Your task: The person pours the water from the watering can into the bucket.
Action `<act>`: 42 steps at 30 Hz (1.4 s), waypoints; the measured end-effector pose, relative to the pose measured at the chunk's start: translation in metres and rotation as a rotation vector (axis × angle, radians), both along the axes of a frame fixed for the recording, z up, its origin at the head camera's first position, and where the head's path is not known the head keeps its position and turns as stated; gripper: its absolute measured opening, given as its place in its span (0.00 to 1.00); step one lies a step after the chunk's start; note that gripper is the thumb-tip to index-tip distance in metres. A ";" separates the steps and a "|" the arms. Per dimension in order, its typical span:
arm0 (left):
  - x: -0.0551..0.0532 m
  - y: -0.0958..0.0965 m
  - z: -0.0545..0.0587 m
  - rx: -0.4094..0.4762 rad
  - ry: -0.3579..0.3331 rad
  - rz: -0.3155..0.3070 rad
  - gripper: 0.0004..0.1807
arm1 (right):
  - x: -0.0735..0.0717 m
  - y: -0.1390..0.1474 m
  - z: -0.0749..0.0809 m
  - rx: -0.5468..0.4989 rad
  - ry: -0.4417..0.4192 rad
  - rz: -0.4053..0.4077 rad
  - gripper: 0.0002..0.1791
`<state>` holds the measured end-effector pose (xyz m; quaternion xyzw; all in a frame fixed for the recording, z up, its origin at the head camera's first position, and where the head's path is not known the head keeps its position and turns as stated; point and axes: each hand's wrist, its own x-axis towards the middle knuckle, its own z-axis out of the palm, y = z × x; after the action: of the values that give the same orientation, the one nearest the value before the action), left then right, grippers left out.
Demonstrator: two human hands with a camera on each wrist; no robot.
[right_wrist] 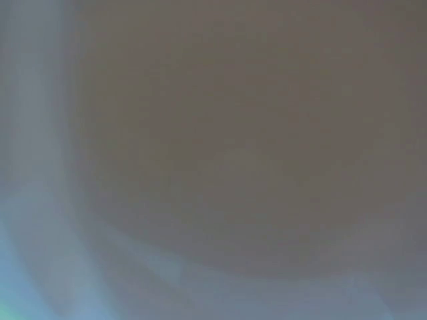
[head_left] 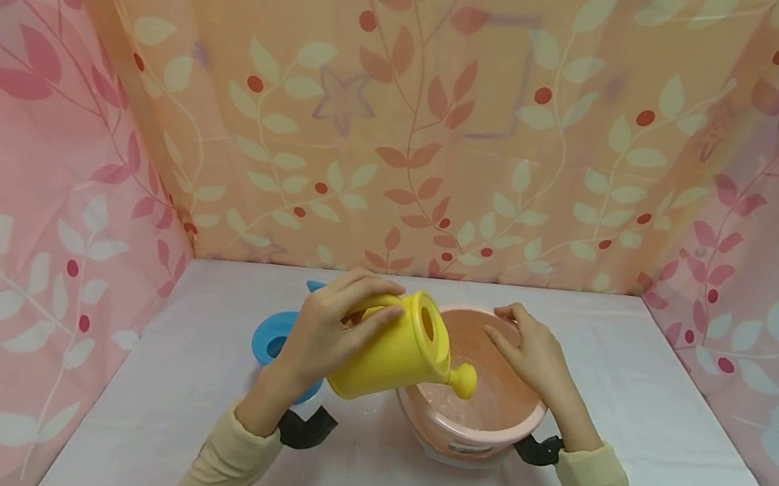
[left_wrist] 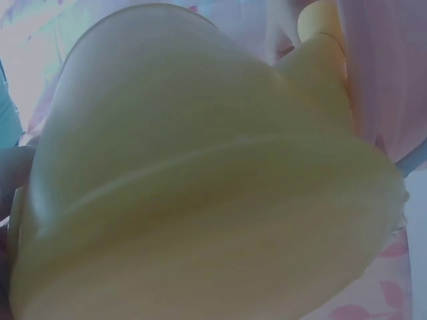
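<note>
In the head view my left hand [head_left: 339,324] grips the handle of a yellow toy watering can [head_left: 383,355]. The can is tilted to the right, its spout rose [head_left: 463,380] over the inside of a pink basin [head_left: 474,435]. Its large yellow body [left_wrist: 167,133] fills most of the left wrist view. My right hand [head_left: 532,352] holds the basin's right rim, with the thumb on the inner side; part of its fingers is hidden. Something clear and glinting, like water, lies in the basin's bottom. The right wrist view is a blur of close surfaces.
A blue plastic object [head_left: 270,336] with a round opening stands left of the watering can, partly hidden by my left arm. The white-covered table [head_left: 187,381] has small drops near its front. Patterned cloth walls [head_left: 409,112] enclose it at the back and both sides.
</note>
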<state>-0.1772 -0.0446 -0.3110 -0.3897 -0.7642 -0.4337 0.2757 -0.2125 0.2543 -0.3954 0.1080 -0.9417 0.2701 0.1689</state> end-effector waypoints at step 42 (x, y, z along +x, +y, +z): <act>0.001 0.003 0.005 -0.042 0.048 0.010 0.14 | 0.001 -0.001 0.002 0.004 -0.033 -0.010 0.21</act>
<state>-0.1760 -0.0414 -0.3062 -0.4019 -0.7683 -0.4065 0.2879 -0.2111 0.2534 -0.3937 0.0991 -0.9456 0.2688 0.1544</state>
